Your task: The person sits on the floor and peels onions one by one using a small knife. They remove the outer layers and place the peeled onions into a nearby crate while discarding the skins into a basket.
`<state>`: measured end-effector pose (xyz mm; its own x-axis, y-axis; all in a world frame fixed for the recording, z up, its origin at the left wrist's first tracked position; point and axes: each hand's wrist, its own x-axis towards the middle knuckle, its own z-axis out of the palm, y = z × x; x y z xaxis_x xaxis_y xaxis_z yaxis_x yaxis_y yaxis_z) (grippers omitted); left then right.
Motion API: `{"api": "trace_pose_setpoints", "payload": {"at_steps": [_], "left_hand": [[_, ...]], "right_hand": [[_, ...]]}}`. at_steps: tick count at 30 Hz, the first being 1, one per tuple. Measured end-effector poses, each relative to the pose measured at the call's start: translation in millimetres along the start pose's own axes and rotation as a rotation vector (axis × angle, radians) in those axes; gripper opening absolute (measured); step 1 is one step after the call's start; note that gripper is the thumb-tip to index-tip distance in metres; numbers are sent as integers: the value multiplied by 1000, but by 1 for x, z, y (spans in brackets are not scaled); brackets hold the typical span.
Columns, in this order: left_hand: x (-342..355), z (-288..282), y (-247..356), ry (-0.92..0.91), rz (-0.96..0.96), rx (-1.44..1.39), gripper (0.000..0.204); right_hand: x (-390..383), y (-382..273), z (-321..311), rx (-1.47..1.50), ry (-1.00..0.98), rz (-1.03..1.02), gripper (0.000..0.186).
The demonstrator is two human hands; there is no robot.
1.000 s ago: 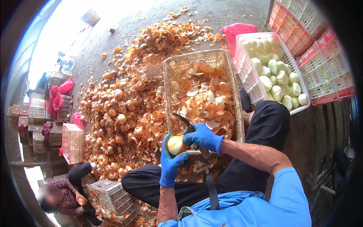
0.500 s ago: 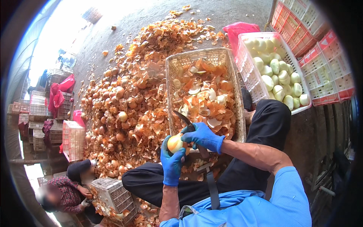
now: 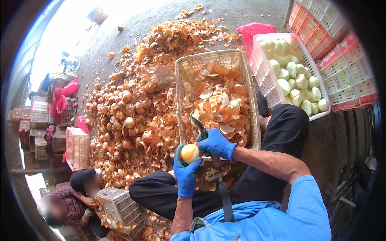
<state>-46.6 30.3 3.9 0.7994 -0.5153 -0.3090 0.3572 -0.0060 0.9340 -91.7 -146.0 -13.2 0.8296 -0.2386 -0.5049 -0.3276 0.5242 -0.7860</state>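
Note:
My left hand [image 3: 184, 174], in a blue glove, cups a pale yellow onion [image 3: 189, 152] over the near left corner of a worn basket [image 3: 252, 100] heaped with orange and white peelings [image 3: 219, 108]. My blue-gloved right hand [image 3: 217, 145] is closed on a curved dark knife [image 3: 198, 124] just to the upper right of that onion, its thumb beside the onion. The blade points up and left. The fingertips behind the knife are partly hidden.
Loose onions [image 3: 120, 104] and skins [image 3: 165, 44] cover the ground leftward. A crate of peeled onions [image 3: 299, 80] stands right, near stacked crates [image 3: 348, 76] and a pink bag [image 3: 253, 30]. Lower left, a co-worker [image 3: 66, 201] sits by another crate [image 3: 120, 209]. More crates [image 3: 40, 112] line the far left.
Both my hands, with onion and knife, have shifted slightly up and right. The co-worker's hands have moved up toward the crate beside them.

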Motion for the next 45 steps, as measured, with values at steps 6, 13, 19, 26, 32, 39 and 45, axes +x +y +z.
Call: {"api": "trace_pose_setpoints", "payload": {"at_steps": [6,13,19,26,32,39,45], "left_hand": [[3,-21,-9,17,-207,-365,60],[-18,-49,-42,105,-308,-209,44],[-19,-53,-57,143,-416,-224,37],[-19,-51,-60,129,-418,-213,33],[-19,-57,-75,140,-426,-285,34],[-22,-48,-74,168,-348,-169,38],[-24,-56,-74,121,-340,-188,37]], "right_hand": [[0,19,-3,-257,48,-41,22],[-33,49,-3,-1010,-12,-284,29],[-55,73,3,-1063,-19,-193,26],[-55,100,0,-1056,-2,-245,23],[-56,96,2,-1127,-40,-235,23],[-44,98,4,-1221,-96,-194,22],[-21,88,15,-1264,-227,-75,25]]}}
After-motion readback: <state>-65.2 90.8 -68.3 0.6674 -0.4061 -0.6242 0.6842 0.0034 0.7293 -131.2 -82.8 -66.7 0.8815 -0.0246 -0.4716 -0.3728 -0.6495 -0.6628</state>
